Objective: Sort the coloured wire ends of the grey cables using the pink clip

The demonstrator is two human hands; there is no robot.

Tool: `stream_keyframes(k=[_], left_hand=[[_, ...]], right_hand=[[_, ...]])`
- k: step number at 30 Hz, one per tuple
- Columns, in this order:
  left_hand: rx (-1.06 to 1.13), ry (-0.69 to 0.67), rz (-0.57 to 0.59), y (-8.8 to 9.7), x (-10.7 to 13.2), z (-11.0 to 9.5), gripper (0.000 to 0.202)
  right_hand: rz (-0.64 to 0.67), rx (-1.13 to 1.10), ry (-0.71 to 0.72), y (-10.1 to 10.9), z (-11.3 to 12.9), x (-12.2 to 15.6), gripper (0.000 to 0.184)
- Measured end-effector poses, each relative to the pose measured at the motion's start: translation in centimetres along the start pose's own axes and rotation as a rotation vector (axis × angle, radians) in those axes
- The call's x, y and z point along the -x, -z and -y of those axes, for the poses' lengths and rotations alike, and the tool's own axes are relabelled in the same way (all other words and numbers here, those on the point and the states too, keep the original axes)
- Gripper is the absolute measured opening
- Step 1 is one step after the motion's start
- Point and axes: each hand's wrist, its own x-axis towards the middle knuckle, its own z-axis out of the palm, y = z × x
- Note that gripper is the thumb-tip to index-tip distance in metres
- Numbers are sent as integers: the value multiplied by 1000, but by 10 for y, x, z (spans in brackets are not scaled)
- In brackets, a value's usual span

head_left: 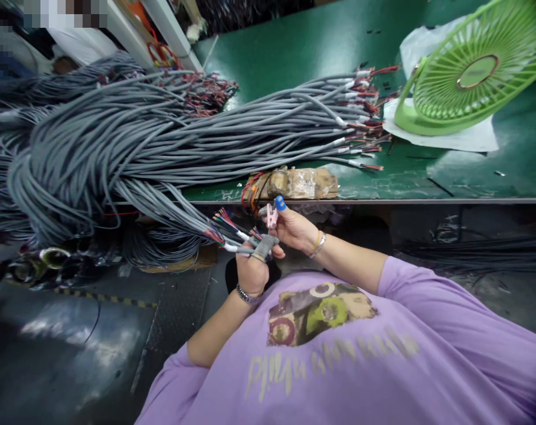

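Low in front of my body, my left hand [253, 273] is closed around a grey cable, with a grey cover [265, 247] on its thumb. Thin coloured wires [226, 219] fan out from stripped cable ends beside it, and white sleeves [231, 248] mark where the jackets stop. My right hand [296, 229], close by on the right, pinches a small pink clip-like tool [271, 216]. A blue cover [280, 203] sits on its thumb tip. The exact contact between the tool and the wires is too small to tell.
A large bundle of grey cables [197, 139] lies across the green table [312, 47], their stripped ends pointing right. A taped wooden block [312, 183] rests at the table's front edge. At the right stands a green fan [471, 77] on white paper [467, 139].
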Motion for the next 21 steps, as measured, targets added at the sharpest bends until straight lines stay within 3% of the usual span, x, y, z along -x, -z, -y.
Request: stream_keyframes(k=[10, 21], left_hand=[[-46, 86, -25, 1, -2, 5, 20], [-153, -55, 20, 7, 7, 5, 18]], right_hand=[[-11, 13, 12, -2, 0, 1, 51], [131, 79, -142, 14, 7, 10, 60]])
